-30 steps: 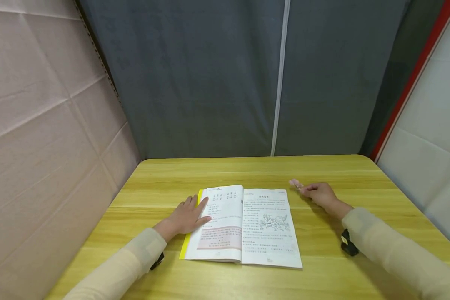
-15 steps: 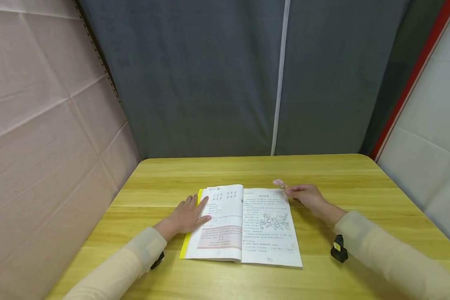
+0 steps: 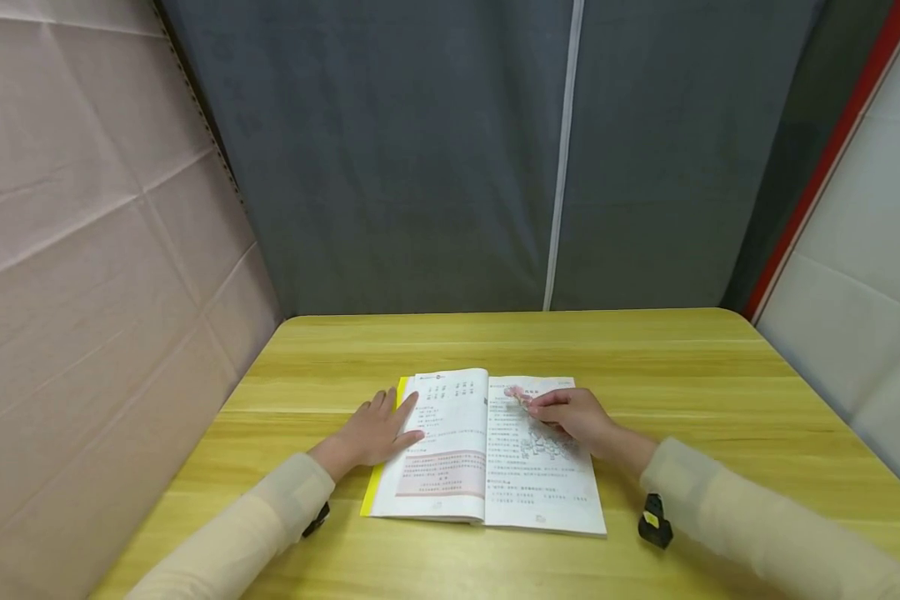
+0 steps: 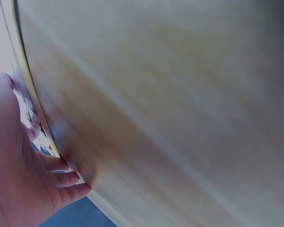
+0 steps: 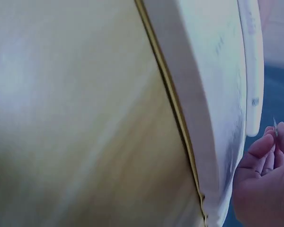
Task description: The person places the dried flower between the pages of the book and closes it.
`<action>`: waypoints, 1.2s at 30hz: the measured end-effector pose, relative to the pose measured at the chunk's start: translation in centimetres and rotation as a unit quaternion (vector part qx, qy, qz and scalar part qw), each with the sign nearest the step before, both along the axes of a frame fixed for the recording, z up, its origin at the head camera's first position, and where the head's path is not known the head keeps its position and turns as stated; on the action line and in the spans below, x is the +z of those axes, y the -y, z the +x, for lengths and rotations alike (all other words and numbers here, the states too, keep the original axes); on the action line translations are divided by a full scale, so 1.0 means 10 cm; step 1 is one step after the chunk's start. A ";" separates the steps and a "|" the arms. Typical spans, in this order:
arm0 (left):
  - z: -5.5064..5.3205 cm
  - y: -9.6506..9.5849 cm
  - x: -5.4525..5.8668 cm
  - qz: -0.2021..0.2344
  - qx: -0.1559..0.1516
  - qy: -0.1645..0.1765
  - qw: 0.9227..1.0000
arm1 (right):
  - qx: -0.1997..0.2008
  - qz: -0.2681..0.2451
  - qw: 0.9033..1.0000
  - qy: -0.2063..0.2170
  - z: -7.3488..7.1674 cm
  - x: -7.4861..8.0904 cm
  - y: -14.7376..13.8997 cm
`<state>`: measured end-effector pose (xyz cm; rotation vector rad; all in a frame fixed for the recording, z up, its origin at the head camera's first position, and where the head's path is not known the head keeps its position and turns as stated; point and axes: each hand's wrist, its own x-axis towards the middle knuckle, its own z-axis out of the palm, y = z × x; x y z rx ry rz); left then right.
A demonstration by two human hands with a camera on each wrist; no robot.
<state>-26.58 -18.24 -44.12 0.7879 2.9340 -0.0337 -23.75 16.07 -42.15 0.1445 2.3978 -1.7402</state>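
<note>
An open book [image 3: 450, 433] with printed pages and a yellow edge on its left lies on the table. My left hand [image 3: 375, 432] rests on the left page's outer side, its fingers spread and fairly straight; the left wrist view shows the same left hand [image 4: 23, 165] at the book's edge. Over the upper part of the right page, my right hand [image 3: 573, 414] pinches a small thin piece with a pink, flower-like top [image 3: 515, 392] and a narrow stem. In the right wrist view, only a thin sliver of that piece [image 5: 275, 126] shows between thumb and forefinger.
The wooden table [image 3: 330, 350] ends at a dark grey curtain [image 3: 405, 167] behind. A pale cloth wall [image 3: 105, 250] stands on the left and a white panel [image 3: 862, 292] on the right.
My right hand has moved left and slightly nearer, carrying the pink-topped piece from beyond the book's upper right corner to above the right page. The left hand has stayed in place.
</note>
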 end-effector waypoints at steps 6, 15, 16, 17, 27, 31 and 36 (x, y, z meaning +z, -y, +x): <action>0.01 0.00 0.00 0.003 0.003 0.006 1.000 | 0.007 0.035 0.999 0.001 0.05 -0.05 0.15; 0.01 0.01 -0.02 0.005 -0.003 0.005 1.000 | 0.018 0.065 0.997 -0.032 0.11 -0.11 0.26; 0.01 0.01 -0.02 0.005 -0.005 0.002 1.000 | 0.021 0.069 0.997 -0.038 0.12 -0.11 0.26; 0.01 0.00 -0.02 0.005 -0.005 -0.001 1.000 | 0.024 0.074 0.996 -0.046 0.12 -0.12 0.27; 0.00 0.00 -0.03 -0.002 -0.004 -0.005 1.000 | 0.048 0.094 0.990 -0.090 0.18 -0.09 0.26; 0.00 0.00 -0.03 0.000 -0.001 -0.001 1.000 | 0.064 0.105 0.986 -0.115 0.20 -0.07 0.24; -0.01 0.01 -0.04 0.000 0.009 0.006 1.000 | 0.094 0.151 0.970 -0.167 0.20 -0.01 0.16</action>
